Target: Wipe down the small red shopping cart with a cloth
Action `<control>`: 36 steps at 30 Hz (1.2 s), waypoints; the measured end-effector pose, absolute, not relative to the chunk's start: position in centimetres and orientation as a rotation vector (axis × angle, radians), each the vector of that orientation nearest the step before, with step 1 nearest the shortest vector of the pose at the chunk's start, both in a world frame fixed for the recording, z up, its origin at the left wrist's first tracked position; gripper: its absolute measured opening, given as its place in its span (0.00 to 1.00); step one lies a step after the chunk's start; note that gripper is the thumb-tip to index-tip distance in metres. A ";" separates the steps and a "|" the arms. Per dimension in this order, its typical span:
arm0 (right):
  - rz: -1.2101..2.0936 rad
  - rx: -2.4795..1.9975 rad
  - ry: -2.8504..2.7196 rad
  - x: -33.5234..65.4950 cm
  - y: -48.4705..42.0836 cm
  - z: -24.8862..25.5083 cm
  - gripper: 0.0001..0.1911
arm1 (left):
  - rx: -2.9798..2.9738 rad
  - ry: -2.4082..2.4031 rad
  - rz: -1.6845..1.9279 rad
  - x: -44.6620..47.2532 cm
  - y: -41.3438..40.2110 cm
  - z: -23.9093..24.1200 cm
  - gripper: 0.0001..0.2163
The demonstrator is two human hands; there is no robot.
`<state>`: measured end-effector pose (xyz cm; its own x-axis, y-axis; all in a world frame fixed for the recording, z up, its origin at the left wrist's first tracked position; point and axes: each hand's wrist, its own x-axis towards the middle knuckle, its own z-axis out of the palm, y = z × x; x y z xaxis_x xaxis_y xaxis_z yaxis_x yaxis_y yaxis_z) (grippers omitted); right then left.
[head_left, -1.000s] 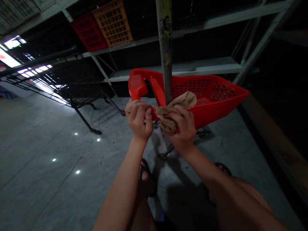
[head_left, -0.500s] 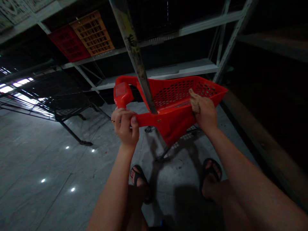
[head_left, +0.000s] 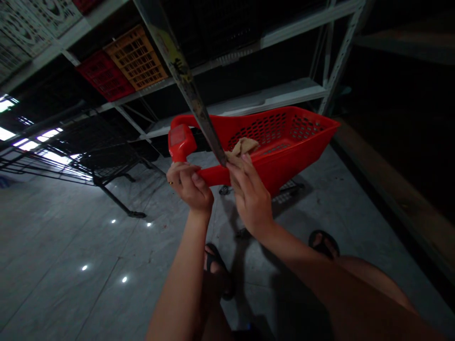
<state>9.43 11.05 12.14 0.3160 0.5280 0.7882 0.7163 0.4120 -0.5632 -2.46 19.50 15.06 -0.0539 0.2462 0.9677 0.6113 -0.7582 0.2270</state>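
Note:
A red plastic shopping cart (head_left: pixel 295 151) with a perforated basket stands in front of me. My left hand (head_left: pixel 190 187) is wrapped around the near end of its red handle (head_left: pixel 181 138), below the boxy grip section. My right hand (head_left: pixel 250 194) presses a tan cloth (head_left: pixel 243 147) over the cart's near rim, close to where the handle arm joins the basket. A scuffed metal post (head_left: pixel 188 87) slants down in front of the cart, its lower end beside the cloth. The palm side of my right hand is hidden.
White metal shelving (head_left: pixel 284 99) runs behind the cart, carrying a yellow crate (head_left: pixel 137 57) and a dark red crate (head_left: pixel 105 76). A dark wire cart (head_left: pixel 95 180) stands to the left on the grey tiled floor (head_left: pixel 71 246). A long beam (head_left: pixel 391 189) lies along the right.
My right hand has slid the cloth leftward along the near rim, from the basket's middle to beside the post. My left hand keeps its hold on the handle. The view has shifted slightly.

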 end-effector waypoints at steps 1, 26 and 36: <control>-0.187 -1.252 -1.333 9.0 11.0 12.1 0.29 | -1.953 -0.914 -1.884 -2.4 19.4 15.2 0.14; 0.056 -1.092 -1.335 9.4 12.9 11.5 0.47 | -2.158 -0.786 -1.975 -0.1 18.4 16.5 0.14; 0.205 -1.066 -1.132 10.6 16.4 10.6 0.39 | -2.139 -0.846 -2.035 -0.2 18.3 16.5 0.06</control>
<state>10.58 16.38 10.57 0.4635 0.6200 0.6331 0.3589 0.5218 -0.7738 -0.22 18.30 16.54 -0.0283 0.3369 0.9411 0.4297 -0.8460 0.3158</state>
